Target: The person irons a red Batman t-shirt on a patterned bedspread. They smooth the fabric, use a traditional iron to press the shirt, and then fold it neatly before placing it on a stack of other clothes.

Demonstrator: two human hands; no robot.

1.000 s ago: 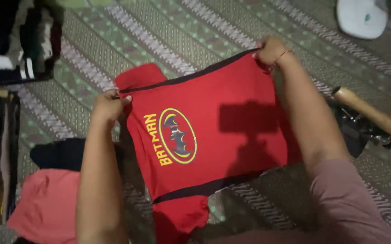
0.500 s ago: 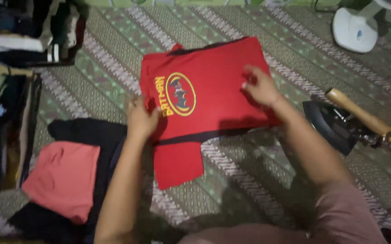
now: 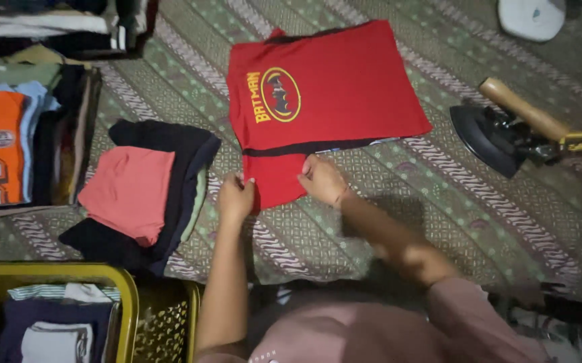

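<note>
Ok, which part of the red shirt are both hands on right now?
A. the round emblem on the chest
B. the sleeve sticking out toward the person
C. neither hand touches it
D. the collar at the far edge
B: the left hand and right hand both grip the sleeve sticking out from the near edge of the red shirt.

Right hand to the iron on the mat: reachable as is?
Probably yes. The right hand grips the red shirt's sleeve, and the iron sits off to its right on the patterned mat with only bare mat between them.
</note>
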